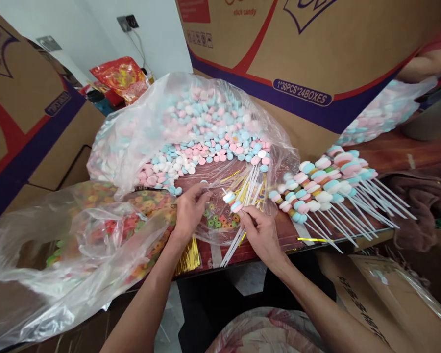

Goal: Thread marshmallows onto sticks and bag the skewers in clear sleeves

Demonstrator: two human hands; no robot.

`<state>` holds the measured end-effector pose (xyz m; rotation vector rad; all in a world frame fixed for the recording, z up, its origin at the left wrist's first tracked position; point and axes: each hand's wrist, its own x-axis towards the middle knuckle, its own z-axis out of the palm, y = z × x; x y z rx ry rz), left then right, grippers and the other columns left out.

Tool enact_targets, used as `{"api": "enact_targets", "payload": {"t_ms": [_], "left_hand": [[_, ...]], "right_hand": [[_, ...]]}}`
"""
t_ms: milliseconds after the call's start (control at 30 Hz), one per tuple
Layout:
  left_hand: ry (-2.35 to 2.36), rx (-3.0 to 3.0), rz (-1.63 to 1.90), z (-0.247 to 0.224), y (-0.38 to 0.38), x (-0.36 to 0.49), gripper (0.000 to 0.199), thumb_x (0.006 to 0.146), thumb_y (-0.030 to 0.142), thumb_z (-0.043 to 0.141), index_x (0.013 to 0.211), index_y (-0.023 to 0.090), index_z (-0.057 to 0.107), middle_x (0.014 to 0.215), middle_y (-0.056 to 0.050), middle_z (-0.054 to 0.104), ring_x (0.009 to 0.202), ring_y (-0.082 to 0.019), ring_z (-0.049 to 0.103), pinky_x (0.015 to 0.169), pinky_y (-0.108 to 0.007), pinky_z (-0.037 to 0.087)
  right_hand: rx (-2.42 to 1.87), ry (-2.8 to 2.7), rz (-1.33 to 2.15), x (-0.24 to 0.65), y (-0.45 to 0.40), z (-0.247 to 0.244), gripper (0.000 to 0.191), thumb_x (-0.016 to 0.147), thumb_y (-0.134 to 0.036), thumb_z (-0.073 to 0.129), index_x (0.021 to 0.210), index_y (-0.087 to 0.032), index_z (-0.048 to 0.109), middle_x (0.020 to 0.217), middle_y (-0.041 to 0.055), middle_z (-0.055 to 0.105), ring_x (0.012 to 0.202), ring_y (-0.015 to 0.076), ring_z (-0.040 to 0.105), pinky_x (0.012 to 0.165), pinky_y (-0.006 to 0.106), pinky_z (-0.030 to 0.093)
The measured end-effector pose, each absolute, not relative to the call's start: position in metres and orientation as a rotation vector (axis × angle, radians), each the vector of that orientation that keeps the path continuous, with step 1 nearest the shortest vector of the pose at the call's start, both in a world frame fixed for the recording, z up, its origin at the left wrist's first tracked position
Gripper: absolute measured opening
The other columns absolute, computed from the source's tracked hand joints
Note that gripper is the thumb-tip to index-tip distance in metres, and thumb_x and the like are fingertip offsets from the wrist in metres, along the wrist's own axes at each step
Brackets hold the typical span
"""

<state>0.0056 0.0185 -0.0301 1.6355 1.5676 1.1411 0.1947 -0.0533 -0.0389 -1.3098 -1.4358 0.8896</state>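
Between the thumb and fingers of my right hand (260, 231) is a marshmallow skewer (232, 201), threaded with white, blue and pink pieces. My left hand (191, 210) is closed in a pinch to its left; whatever its fingertips hold, if anything, is hidden. A pale piece shows just past those fingertips. Beneath and between the hands lie green and orange gummy rings (220, 218). White sticks (250, 185) and gold twist ties (235, 184) lie beside my right hand. Behind them, loose pink, blue and white marshmallows (206, 151) spill from a large clear bag (132, 127).
Finished-looking marshmallow skewers (323, 184) are heaped at the right table edge. A clear bag of gummy rings (106, 230) covers the left side. Large cardboard boxes (264, 59) stand behind and at left. Another person's arm (426, 63) shows at far right.
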Motion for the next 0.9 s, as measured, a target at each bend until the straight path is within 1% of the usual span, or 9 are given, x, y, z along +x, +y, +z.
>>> {"api": "enact_targets", "payload": {"t_ms": [67, 100, 200, 267, 367, 467, 600, 767, 900], "left_hand": [[1.464, 1.294, 1.219, -0.025, 0.013, 0.008, 0.033, 0.078, 0.036, 0.073, 0.105, 0.017, 0.072, 0.087, -0.006, 0.073, 0.072, -0.018, 0.067, 0.069, -0.031, 0.053], [1.418, 1.176, 1.25, -0.023, 0.01, 0.01, 0.035, 0.076, 0.038, 0.075, 0.103, 0.017, 0.072, 0.086, -0.006, 0.074, 0.071, -0.017, 0.068, 0.067, -0.029, 0.054], [1.306, 1.008, 1.351, -0.019, 0.005, 0.018, 0.033, 0.07, 0.037, 0.081, 0.094, 0.017, 0.076, 0.087, -0.006, 0.076, 0.076, -0.017, 0.07, 0.074, -0.029, 0.055], [1.242, 0.943, 1.386, -0.017, 0.003, 0.024, 0.033, 0.067, 0.036, 0.083, 0.094, 0.017, 0.076, 0.09, -0.006, 0.077, 0.081, -0.018, 0.072, 0.08, -0.031, 0.056], [1.189, 0.89, 1.407, -0.014, 0.002, 0.029, 0.034, 0.065, 0.035, 0.085, 0.093, 0.018, 0.077, 0.091, -0.007, 0.077, 0.085, -0.021, 0.074, 0.085, -0.035, 0.056], [1.184, 0.893, 1.424, -0.013, -0.002, 0.031, 0.032, 0.065, 0.035, 0.085, 0.091, 0.018, 0.077, 0.094, -0.007, 0.077, 0.088, -0.023, 0.074, 0.088, -0.037, 0.056], [1.156, 0.871, 1.451, -0.014, -0.005, 0.031, 0.03, 0.067, 0.035, 0.084, 0.091, 0.019, 0.077, 0.096, -0.007, 0.077, 0.091, -0.024, 0.074, 0.09, -0.04, 0.056], [1.139, 0.88, 1.474, -0.02, -0.007, 0.029, 0.027, 0.068, 0.032, 0.083, 0.092, 0.02, 0.077, 0.094, -0.006, 0.077, 0.089, -0.021, 0.073, 0.09, -0.039, 0.056], [1.236, 1.012, 1.46, -0.024, -0.01, 0.03, 0.029, 0.073, 0.033, 0.079, 0.098, 0.02, 0.077, 0.101, -0.007, 0.077, 0.094, -0.021, 0.071, 0.092, -0.037, 0.055]], "right_hand": [[-1.27, -1.452, 0.908, 0.194, -0.053, -0.037, 0.026, 0.096, -0.032, 0.05, 0.08, -0.018, 0.066, 0.063, -0.0019, 0.054, 0.06, 0.0125, 0.049, 0.059, 0.023, 0.041], [-1.249, -1.466, 0.911, 0.194, -0.053, -0.036, 0.026, 0.096, -0.032, 0.051, 0.082, -0.018, 0.067, 0.064, -0.0013, 0.056, 0.061, 0.0128, 0.051, 0.061, 0.023, 0.042], [-1.21, -1.516, 0.897, 0.193, -0.053, -0.036, 0.026, 0.096, -0.032, 0.051, 0.085, -0.017, 0.07, 0.072, 0.0012, 0.063, 0.071, 0.015, 0.058, 0.069, 0.024, 0.046], [-1.2, -1.55, 0.878, 0.192, -0.053, -0.036, 0.026, 0.097, -0.03, 0.05, 0.087, -0.018, 0.071, 0.077, 0.0026, 0.066, 0.076, 0.0166, 0.062, 0.075, 0.025, 0.048], [-1.18, -1.58, 0.85, 0.19, -0.053, -0.036, 0.025, 0.097, -0.028, 0.05, 0.09, -0.018, 0.072, 0.082, 0.0041, 0.07, 0.079, 0.018, 0.065, 0.078, 0.026, 0.049], [-1.188, -1.58, 0.827, 0.19, -0.054, -0.035, 0.025, 0.097, -0.029, 0.049, 0.092, -0.019, 0.071, 0.084, 0.0046, 0.071, 0.079, 0.0182, 0.065, 0.076, 0.026, 0.049], [-1.206, -1.576, 0.824, 0.19, -0.056, -0.033, 0.027, 0.098, -0.031, 0.048, 0.09, -0.017, 0.07, 0.081, 0.0041, 0.07, 0.074, 0.0166, 0.063, 0.073, 0.025, 0.047], [-1.206, -1.58, 0.844, 0.19, -0.056, -0.034, 0.026, 0.097, -0.031, 0.05, 0.092, -0.016, 0.07, 0.08, 0.0033, 0.069, 0.071, 0.0152, 0.061, 0.07, 0.025, 0.047], [-1.237, -1.585, 0.828, 0.191, -0.057, -0.036, 0.027, 0.097, -0.032, 0.05, 0.09, -0.016, 0.07, 0.075, 0.0023, 0.067, 0.067, 0.0145, 0.059, 0.067, 0.024, 0.046]]}}
